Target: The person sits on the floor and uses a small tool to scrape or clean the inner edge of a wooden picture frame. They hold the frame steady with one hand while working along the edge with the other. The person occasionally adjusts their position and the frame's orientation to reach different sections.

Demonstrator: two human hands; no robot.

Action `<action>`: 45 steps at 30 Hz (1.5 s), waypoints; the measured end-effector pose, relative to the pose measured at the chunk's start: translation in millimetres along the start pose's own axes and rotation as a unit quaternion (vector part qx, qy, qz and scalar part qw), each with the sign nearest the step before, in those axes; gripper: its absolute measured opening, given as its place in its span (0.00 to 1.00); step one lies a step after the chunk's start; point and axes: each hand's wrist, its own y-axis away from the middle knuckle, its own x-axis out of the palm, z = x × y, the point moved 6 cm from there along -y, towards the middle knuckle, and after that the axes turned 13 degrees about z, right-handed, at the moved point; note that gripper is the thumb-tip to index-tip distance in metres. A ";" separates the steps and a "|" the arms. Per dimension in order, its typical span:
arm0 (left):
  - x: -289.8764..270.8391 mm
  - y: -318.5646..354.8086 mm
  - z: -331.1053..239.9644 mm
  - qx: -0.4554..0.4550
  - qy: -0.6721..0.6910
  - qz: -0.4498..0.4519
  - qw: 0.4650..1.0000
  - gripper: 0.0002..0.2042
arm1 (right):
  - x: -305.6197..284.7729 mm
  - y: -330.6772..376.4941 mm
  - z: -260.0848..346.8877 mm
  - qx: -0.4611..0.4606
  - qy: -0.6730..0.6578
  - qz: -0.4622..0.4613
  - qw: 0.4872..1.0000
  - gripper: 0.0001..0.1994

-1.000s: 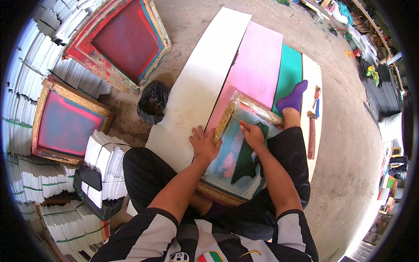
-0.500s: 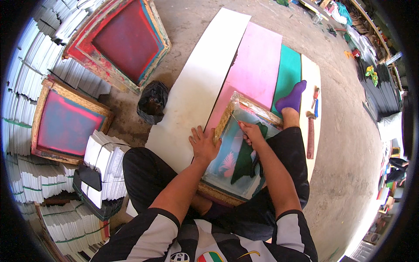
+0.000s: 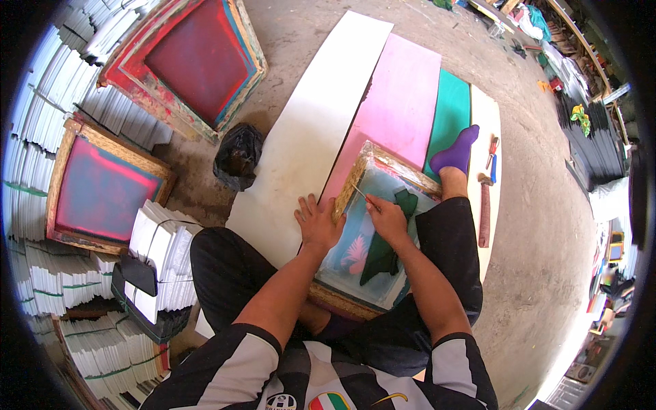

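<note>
Between my legs lies a wooden screen-printing frame [image 3: 350,184] with a pale blue mesh [image 3: 355,236] bearing pink leaf shapes. My left hand [image 3: 320,224] rests flat against the frame's left rail, fingers spread onto the boards beside it, gripping nothing. Closed around the handle of a slim screwdriver [image 3: 361,193], my right hand [image 3: 387,220] is over the mesh. The thin metal shaft points up and left to the inner edge of that rail; whether its tip touches is too small to tell. A dark green cloth [image 3: 380,254] lies on the mesh beside my right hand.
White [image 3: 311,109], pink [image 3: 400,89], green [image 3: 451,102] and cream boards lie underneath. A hammer [image 3: 485,212] and a red-handled tool [image 3: 492,152] rest at right. Leftward are a black bag [image 3: 238,157], two more screen frames [image 3: 171,176] and bundled paper stacks [image 3: 164,263].
My right hand has shifted slightly left and down over the mesh with the screwdriver, its shaft tip now a little lower along the rail. The left hand has stayed in place.
</note>
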 end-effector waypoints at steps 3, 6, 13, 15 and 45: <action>3.0 -0.6 -1.6 0.003 0.003 -0.002 1.000 0.31 | -2.6 4.5 2.9 0.013 0.022 -0.014 1.000 0.19; 3.6 -1.0 -1.6 -0.001 0.007 0.000 1.000 0.31 | -2.4 5.0 3.2 0.008 0.037 -0.028 0.999 0.19; 0.1 -0.2 -2.7 -0.012 0.021 0.013 1.000 0.31 | -7.0 7.2 12.0 0.023 0.098 -0.025 0.995 0.19; 0.6 0.3 -2.9 0.002 0.011 -0.011 1.000 0.32 | -7.8 3.9 10.8 0.003 0.111 -0.033 0.993 0.19; 7.0 -0.8 2.2 0.030 0.006 -0.032 0.999 0.35 | -4.5 -9.7 16.6 0.021 0.212 0.056 0.975 0.19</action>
